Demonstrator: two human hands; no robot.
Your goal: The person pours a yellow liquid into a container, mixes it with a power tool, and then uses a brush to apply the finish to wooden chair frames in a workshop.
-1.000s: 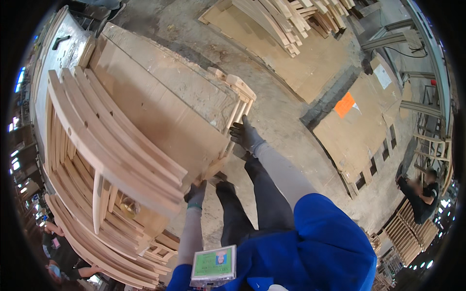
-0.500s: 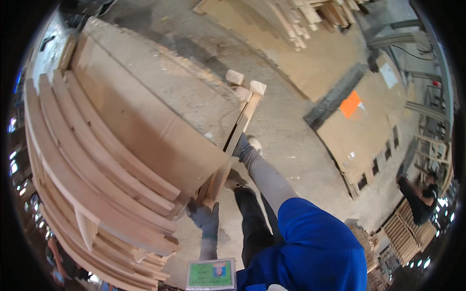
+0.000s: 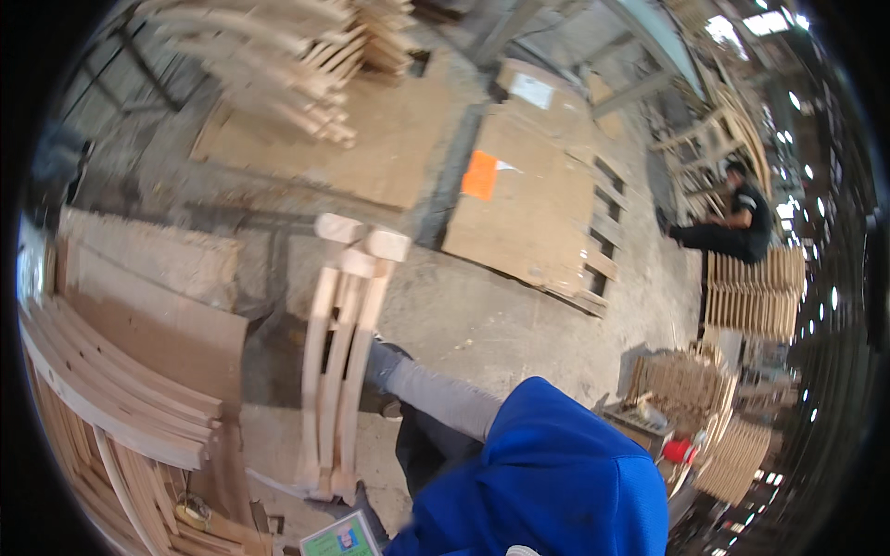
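A bundle of three pale, slightly curved wooden bars with thick, block-like far ends is held up in front of me, off the stacks. My right hand, in a dark grey glove, is closed on the right side of the bundle near its middle. At its near end, my gloved left hand grips the bars from below, its fingers partly hidden by the wood and by a badge. To the left lies a stack of curved wooden rails beside a cardboard-covered block.
A flat cardboard-covered pallet with an orange sheet lies ahead to the right. A pile of wooden parts rests on cardboard farther off. At the right a person sits by stacked slatted wood. Crates and a red spool stand nearer.
My view and body have turned right, away from the stack. The bars have come away from the cardboard-covered block's edge with both hands on them.
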